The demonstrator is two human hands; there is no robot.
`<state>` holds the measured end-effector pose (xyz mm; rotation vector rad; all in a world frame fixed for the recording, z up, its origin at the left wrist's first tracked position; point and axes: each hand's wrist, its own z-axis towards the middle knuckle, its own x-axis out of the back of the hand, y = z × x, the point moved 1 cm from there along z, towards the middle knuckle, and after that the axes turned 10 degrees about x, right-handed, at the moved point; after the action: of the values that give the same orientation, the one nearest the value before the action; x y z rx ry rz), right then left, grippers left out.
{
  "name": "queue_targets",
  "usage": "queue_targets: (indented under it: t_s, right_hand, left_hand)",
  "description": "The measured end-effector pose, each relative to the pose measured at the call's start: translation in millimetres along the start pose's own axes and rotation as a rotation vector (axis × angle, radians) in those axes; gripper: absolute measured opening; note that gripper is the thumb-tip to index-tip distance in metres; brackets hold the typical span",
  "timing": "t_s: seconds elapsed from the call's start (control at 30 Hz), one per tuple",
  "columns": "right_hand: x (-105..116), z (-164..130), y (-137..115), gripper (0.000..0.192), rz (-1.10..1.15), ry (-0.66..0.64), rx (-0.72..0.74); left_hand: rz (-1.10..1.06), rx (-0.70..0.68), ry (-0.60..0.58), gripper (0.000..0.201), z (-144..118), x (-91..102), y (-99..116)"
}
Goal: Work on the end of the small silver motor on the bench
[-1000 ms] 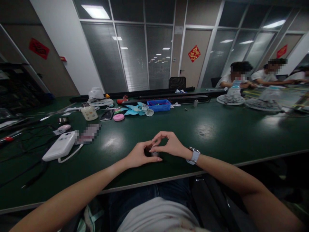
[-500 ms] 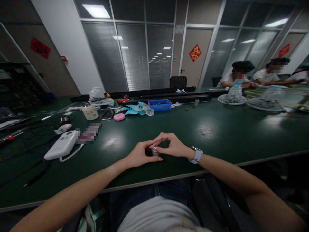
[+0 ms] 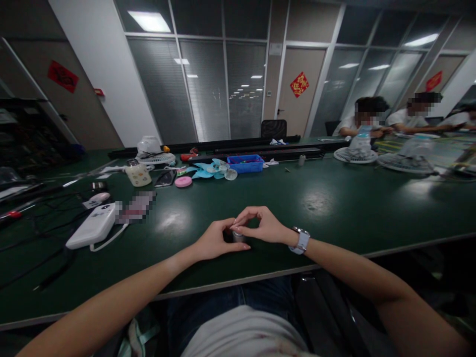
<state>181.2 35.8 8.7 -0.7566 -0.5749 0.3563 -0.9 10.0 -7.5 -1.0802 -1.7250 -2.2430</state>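
A small grey metal cylinder [image 3: 238,237] stands upright on the green table [image 3: 282,198], close to its front edge. My left hand [image 3: 211,240] curves around it, thumb along the near side and fingers behind. From the right, my right hand [image 3: 266,226] reaches over with thumb and fingertips pinched together at the cylinder's top. The two hands meet there, and the fingers cover its upper end, so any small part between them is hidden. A watch [image 3: 300,241] is on my right wrist.
At left lie a white power bank [image 3: 92,225] with a cable, a phone and a jar [image 3: 138,173]. Farther back are blue fan blades [image 3: 208,169], a pink round lid [image 3: 183,182], a blue basket [image 3: 245,166] and another cylinder [image 3: 301,159]. People sit at far right behind fan parts [image 3: 355,153].
Both hands keep nearly the same hold around the cylinder, with only a tiny shift of the fingers. The camera view has moved very slightly.
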Motion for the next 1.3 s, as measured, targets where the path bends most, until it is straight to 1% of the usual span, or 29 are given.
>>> queue_targets:
  t_s: [0.13,0.37,0.47,0.57,0.67,0.8,0.9,1.0,1.1,1.17,1.23,1.3]
  right_hand:
    - [0,1,-1,0.028,0.015,-0.005,-0.006]
    - [-1,2,3,0.034,0.038,0.116,-0.046]
    - [7,5,12,0.035,0.036,0.205,-0.066]
    - [23,7,28,0.037,0.017,0.262,-0.1]
    - [38,5,46,0.039,-0.002,0.195,-0.158]
    - [46,2,63,0.039,-0.015,0.023,-0.222]
    - [48,2,66,0.039,-0.017,-0.082,-0.241]
    - [50,4,62,0.041,-0.018,-0.148,-0.24]
    - [52,5,59,0.043,0.004,-0.187,-0.245]
    - [53,5,59,0.042,0.029,-0.191,-0.252]
    - [52,5,60,0.04,0.051,-0.167,-0.253]
    - [49,5,61,0.038,0.069,-0.108,-0.244]
  left_hand:
    - [0.003,0.006,0.006,0.051,0,0.3,1]
    - [0.027,0.002,0.005,0.049,0,1.1,3]
    - [0.011,0.004,-0.011,0.046,0,0.4,2]
    - [-0.005,0.011,-0.018,0.043,0,0.2,4]
    - [-0.001,0.007,-0.013,0.042,-1,1.1,6]
    - [0.017,-0.001,-0.008,0.041,-2,2.5,7]
    - [0.019,0.0,-0.012,0.042,-2,2.9,7]
    - [0.012,0.0,-0.017,0.041,-2,2.8,7]
    - [0.011,0.001,-0.016,0.041,-2,2.9,8]
    - [0.016,0.001,-0.014,0.041,-2,3.2,8]
    - [0.021,-0.003,-0.014,0.04,-3,3.4,8]
    - [0.026,-0.006,-0.011,0.041,-2,3.5,8]
